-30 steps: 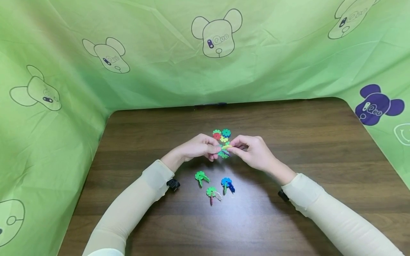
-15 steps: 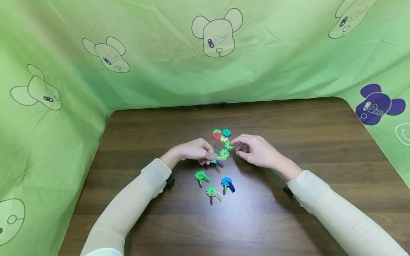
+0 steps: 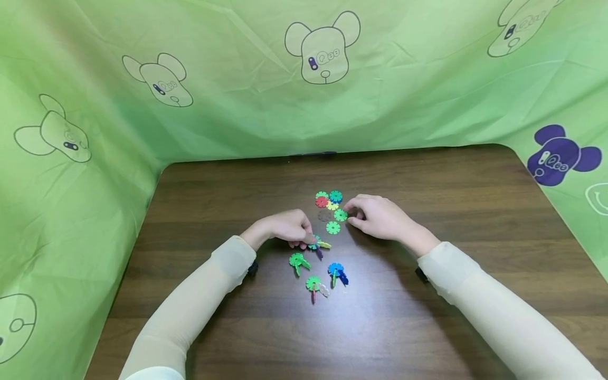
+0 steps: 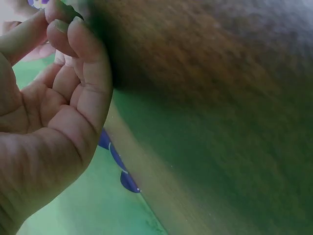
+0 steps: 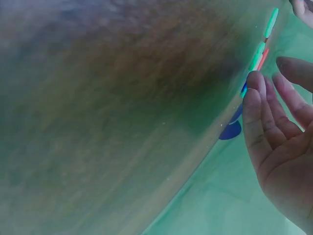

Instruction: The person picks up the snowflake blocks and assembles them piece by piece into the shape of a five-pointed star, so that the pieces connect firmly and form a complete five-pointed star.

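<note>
Dark brown wood-grain table, green bear-print cloth, cream sleeves

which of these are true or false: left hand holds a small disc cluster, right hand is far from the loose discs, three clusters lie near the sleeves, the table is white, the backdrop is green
1. The left hand holds a small disc cluster. True.
2. The right hand is far from the loose discs. False: its fingers are right beside a green disc.
3. Three finished clusters lie nearer the sleeves. True.
4. The table is white. False: it is dark brown wood.
5. The backdrop is green with bear outlines. True.
</note>
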Demonstrator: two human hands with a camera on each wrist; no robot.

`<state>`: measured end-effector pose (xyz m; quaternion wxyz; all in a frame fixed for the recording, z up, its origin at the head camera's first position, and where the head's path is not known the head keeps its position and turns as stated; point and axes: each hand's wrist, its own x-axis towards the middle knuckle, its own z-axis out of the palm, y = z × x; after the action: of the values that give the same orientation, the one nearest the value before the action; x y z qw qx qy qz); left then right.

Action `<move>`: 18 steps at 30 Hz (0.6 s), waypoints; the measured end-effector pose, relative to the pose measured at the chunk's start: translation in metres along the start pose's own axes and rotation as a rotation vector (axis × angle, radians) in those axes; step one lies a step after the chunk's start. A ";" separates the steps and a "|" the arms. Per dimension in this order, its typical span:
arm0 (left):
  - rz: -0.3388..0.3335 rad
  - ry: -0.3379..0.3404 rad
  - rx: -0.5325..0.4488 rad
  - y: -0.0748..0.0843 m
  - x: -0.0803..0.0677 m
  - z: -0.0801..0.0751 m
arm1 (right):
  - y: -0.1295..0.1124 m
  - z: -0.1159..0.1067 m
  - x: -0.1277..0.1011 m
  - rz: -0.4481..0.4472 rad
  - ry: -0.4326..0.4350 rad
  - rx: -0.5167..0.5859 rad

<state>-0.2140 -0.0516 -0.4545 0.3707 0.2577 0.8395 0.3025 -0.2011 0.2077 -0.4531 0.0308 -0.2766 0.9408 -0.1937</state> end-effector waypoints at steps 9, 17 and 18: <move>-0.020 0.089 0.031 -0.002 -0.003 -0.004 | -0.003 0.006 0.013 0.024 -0.043 -0.067; 0.028 0.374 0.246 -0.003 0.011 -0.003 | -0.005 0.008 0.020 0.065 -0.057 -0.113; 0.043 0.397 0.279 -0.003 0.013 -0.003 | -0.004 0.008 0.020 0.067 -0.059 -0.108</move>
<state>-0.2244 -0.0462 -0.4605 0.1525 0.2597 0.9239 0.2360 -0.2145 0.1907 -0.4579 0.0501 -0.2517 0.9573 -0.1334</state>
